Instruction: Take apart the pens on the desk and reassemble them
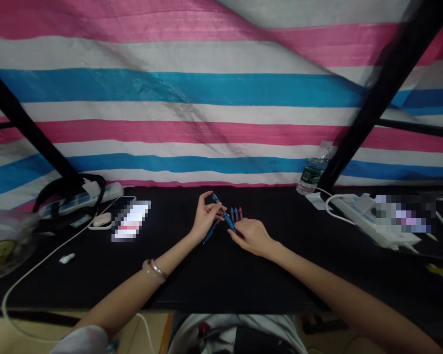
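Note:
Both my hands meet at the middle of the black table (221,275). My left hand (205,216) pinches the upper end of a blue pen (224,215), its fingers curled round it. My right hand (251,236) grips the lower end of the same pen, fingers closed. Another blue pen (208,235) lies on the table just under my left hand. A few short blue and pink pens or caps (236,213) lie side by side right behind my hands. A pale bangle is on my left wrist.
A water bottle (313,169) stands at the back right beside a white power strip (369,219) with cables. At the left are black headphones (64,196), another power strip (84,196), a phone (131,219) and a clear bag (3,241). A striped tarp hangs behind.

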Demonstrator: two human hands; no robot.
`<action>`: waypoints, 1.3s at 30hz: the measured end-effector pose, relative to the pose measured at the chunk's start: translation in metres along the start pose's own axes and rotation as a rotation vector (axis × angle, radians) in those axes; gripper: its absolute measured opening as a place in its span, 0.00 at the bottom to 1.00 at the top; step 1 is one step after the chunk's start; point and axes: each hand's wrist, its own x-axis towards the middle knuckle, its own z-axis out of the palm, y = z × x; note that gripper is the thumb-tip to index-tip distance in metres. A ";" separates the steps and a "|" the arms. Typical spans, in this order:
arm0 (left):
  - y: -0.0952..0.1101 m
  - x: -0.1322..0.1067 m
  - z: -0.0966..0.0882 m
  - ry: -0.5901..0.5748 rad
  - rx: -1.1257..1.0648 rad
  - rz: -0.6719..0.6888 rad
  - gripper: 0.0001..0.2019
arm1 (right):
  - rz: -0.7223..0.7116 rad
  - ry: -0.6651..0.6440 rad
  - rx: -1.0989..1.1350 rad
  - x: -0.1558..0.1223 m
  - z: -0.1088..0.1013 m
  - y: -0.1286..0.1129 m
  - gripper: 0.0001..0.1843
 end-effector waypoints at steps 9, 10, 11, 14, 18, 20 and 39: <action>-0.004 0.000 -0.018 -0.080 0.699 0.201 0.38 | 0.068 0.144 -0.172 -0.001 0.001 0.003 0.20; -0.002 -0.001 -0.018 -0.111 0.782 0.203 0.39 | 0.066 0.156 -0.184 -0.001 0.001 0.003 0.20; 0.000 -0.001 -0.019 -0.147 0.869 0.190 0.39 | 0.061 0.167 -0.193 -0.002 0.002 0.003 0.20; 0.002 -0.002 -0.018 -0.237 1.141 0.131 0.33 | 0.037 0.197 -0.208 -0.002 0.003 0.003 0.19; -0.001 0.000 -0.019 -0.207 1.344 0.144 0.26 | -0.018 0.204 -0.204 -0.002 0.004 0.003 0.19; -0.002 0.001 -0.019 -0.182 1.393 0.198 0.23 | -0.041 0.197 -0.196 -0.002 0.005 0.002 0.18; 0.003 -0.002 -0.016 -0.549 1.423 0.622 0.11 | 0.027 0.000 0.061 -0.002 -0.002 0.006 0.20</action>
